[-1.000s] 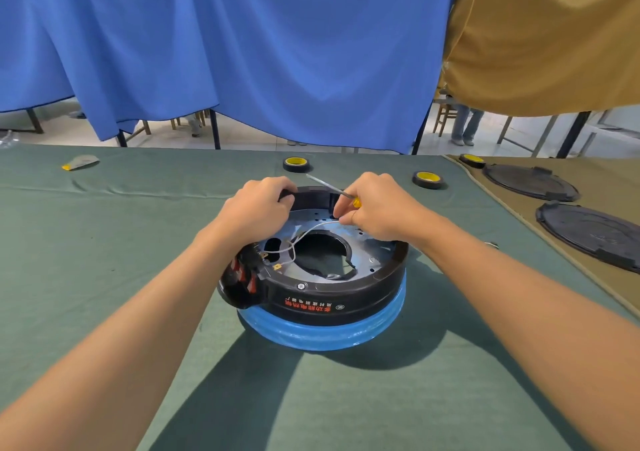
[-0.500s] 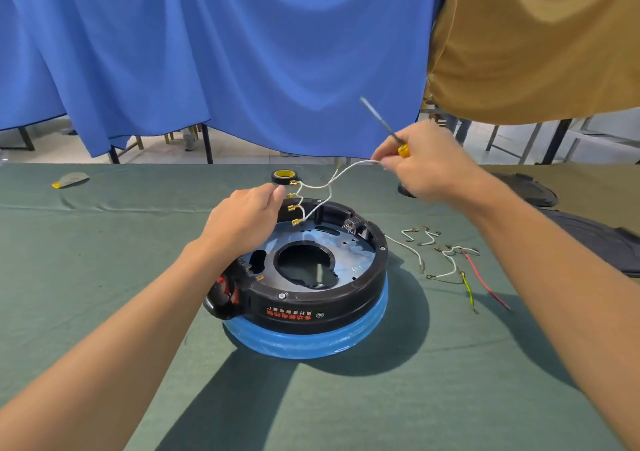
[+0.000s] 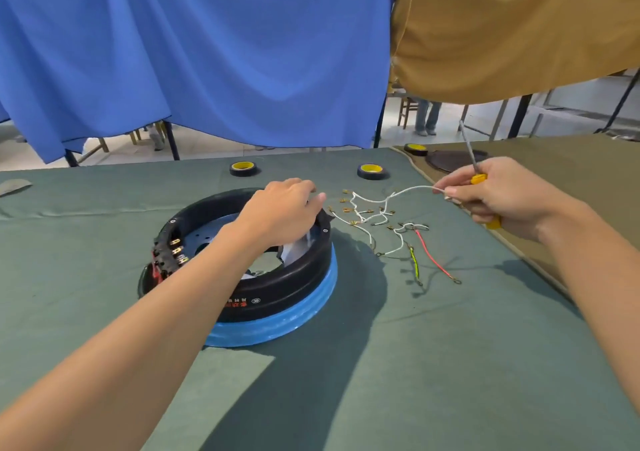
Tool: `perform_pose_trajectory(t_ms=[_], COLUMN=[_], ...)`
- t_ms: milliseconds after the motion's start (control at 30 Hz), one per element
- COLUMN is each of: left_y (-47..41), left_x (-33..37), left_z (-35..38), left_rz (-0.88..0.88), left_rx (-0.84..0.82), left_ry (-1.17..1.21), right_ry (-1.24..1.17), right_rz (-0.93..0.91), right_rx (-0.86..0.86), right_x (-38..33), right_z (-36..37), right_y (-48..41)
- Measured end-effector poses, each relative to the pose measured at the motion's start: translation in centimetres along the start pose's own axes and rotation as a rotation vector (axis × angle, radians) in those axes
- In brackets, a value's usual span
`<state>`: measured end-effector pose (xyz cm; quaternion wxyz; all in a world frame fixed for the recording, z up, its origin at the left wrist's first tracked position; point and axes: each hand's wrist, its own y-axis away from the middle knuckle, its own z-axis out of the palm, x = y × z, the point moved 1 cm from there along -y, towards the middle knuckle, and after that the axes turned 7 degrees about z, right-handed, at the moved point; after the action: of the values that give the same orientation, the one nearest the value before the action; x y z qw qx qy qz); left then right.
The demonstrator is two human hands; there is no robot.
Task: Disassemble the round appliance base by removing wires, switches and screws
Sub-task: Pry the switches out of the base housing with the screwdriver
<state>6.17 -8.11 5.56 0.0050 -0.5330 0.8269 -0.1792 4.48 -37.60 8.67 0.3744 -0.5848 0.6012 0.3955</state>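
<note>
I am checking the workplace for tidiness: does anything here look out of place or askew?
Loose wires lie scattered on the green cloth right of the round base, white, red and yellow-green ones partly tangled. The right hand pinches one white wire while also gripping a screwdriver. Nothing looks spilled or broken.

The right hand [image 3: 498, 196] has pulled the white wire [image 3: 398, 195] free (rightward, off the base [image 3: 277, 298])

Counter [image 3: 433, 364] draped in green cloth, round appliance base [image 3: 284, 298] near centre, loose wires [image 3: 401, 239] just right of it, tape roll [image 3: 243, 168] and second tape roll [image 3: 372, 171] near far edge, grey scrap [image 3: 14, 185] at far left edge.
</note>
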Motion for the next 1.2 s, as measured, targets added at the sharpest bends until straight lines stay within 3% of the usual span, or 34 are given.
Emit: perform_pose_trajectory(t_ms=[200,433,700,833,933,1067,1200], left_y=[-1.2,-1.6,-1.8,-1.5,-1.1,0.4,2.1], left_x=[1.0,0.9,0.5,0.6,0.4,-0.5,-2.0], left_z=[1.7,1.8,2.0,1.7,0.9,-0.4,-2.7], left_rz=[-0.062,-0.074,-0.058,-0.012,-0.072,-0.069,-0.044], left_rx=[-0.129,-0.218,-0.206,-0.171,-0.172,-0.240,-0.425], left_ry=[-0.029,-0.044,-0.036,-0.060,-0.040,0.079,0.193], right_ry=[0.075,0.269,0.312,0.444,0.620,0.589,0.511], right_rz=[0.124,0.163,0.157,0.102,0.046,-0.039,-0.093], right_rx=[-0.141,-0.244,-0.235,-0.078,0.039,-0.012,-0.113], right_x=[4.8,5.3,4.5,3.4,2.7,1.0,-0.9], right_z=[-0.4,0.6,0.0,0.9,2.4,4.7,6.9], right_y=[0.9,0.9,-0.1,0.0,0.8,2.3,3.3])
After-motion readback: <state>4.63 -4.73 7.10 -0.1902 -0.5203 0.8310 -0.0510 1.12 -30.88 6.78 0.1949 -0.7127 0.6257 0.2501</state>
